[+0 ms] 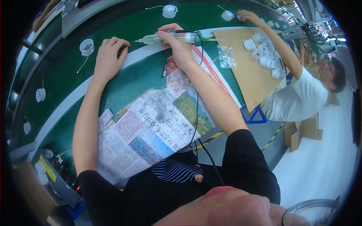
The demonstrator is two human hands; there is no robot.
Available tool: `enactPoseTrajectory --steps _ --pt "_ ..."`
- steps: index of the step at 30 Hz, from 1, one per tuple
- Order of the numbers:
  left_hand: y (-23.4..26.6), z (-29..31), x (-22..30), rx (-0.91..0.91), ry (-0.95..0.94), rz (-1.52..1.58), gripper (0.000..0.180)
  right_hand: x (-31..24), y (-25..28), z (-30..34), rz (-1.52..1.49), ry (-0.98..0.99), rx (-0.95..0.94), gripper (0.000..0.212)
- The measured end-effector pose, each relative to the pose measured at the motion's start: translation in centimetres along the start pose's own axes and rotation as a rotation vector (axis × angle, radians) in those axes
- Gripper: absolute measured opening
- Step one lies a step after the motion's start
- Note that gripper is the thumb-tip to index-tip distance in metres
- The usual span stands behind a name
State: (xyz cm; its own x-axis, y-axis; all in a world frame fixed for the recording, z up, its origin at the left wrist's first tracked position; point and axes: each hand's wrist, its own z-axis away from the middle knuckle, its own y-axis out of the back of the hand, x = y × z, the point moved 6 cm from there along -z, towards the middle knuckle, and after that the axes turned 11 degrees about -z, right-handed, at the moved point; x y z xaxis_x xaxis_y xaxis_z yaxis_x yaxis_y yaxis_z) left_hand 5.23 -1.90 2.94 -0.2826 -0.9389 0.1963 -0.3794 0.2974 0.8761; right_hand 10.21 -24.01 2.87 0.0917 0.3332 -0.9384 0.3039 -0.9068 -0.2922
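Observation:
My right hand (175, 47) is wrapped around a clear dispensing syringe (151, 39), held nearly level with its thin needle pointing left. A green fitting (200, 38) caps its rear end, and a clear tube leads away from there. A black cord hangs from the syringe across my forearm. My left hand (110, 55) rests on the white rim of the green work surface, fingers loosely bent and thumb apart, holding nothing. The needle tip lies just right of its fingertips. Left of that hand stands a white round cup-shaped part (87, 48) with small contents and a thin wire.
Newspaper (124, 150) covers the near surface. More white round parts (169, 11) sit along the green belt (124, 19). At right, several stand on a brown board (241, 83) beside a clear bag (227, 57). A co-worker's hand (247, 16) reaches in. A gauge box (60, 177) stands lower left.

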Motion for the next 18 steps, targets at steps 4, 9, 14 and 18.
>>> enactPoseTrajectory --steps 4,9,14,18 --pt "0.06 0.14 0.07 0.000 -0.006 0.002 0.013 -0.03 -0.14 0.00 -0.020 0.009 -0.005 0.023" --pt "0.09 0.12 -0.01 -0.012 0.002 0.019 0.012 0.07 -0.26 -0.24 -0.029 0.002 0.001 0.023" --pt "0.04 -0.14 0.22 -0.065 0.020 0.040 0.011 0.13 0.13 -0.15 -0.057 -0.004 -0.002 0.022" --pt "-0.08 -0.01 0.11 -0.073 0.035 0.050 0.011 0.11 -0.29 -0.02 -0.032 -0.010 -0.013 0.022"
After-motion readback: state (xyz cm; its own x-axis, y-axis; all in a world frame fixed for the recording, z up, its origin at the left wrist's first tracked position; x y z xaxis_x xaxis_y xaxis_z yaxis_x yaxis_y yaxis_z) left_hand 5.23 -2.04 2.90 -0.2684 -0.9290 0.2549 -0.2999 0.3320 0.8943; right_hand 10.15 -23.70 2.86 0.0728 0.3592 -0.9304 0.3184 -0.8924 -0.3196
